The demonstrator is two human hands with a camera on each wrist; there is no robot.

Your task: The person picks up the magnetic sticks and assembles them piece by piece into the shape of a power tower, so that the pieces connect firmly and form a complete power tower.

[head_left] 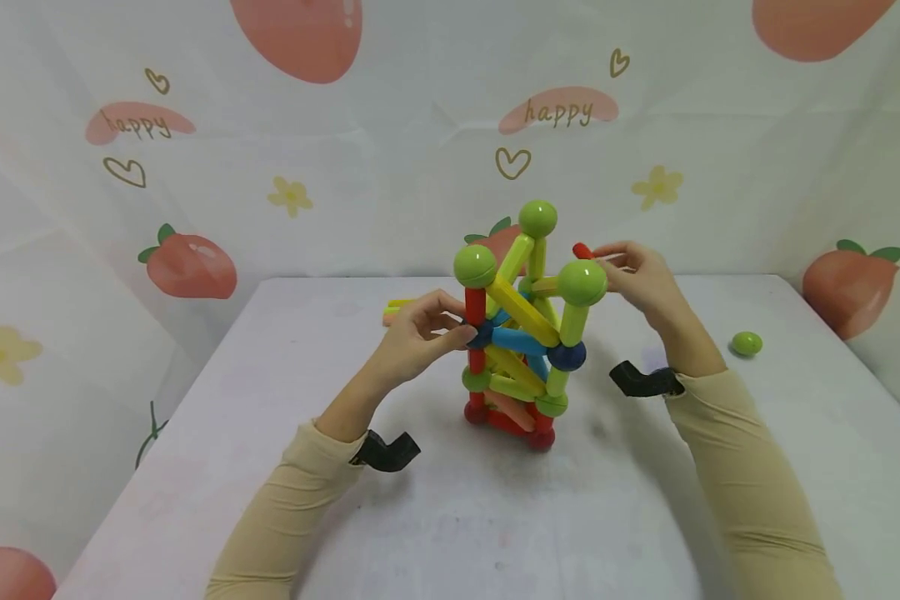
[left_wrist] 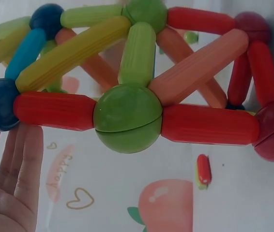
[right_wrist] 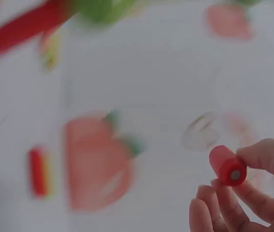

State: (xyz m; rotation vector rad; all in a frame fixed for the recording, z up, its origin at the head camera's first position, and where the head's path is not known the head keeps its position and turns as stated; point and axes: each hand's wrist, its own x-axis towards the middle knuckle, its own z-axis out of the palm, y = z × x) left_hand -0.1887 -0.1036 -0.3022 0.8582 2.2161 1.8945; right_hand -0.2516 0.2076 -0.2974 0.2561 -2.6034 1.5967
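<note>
A tower of magnetic rods and balls stands upright on the table, with red, yellow, blue, green and orange rods. My left hand steadies its left side, thumb and fingers around a dark blue ball. In the left wrist view, the fingers lie against that blue ball. Behind the tower's right side, my right hand pinches a short red magnetic rod between thumb and fingers. One end of this red rod, with a round metal spot, faces the right wrist camera. Green balls top the tower.
A loose green ball sits on the table's right side. Several loose rods lie at the back left, partly behind the left hand. A printed cloth hangs behind the white table.
</note>
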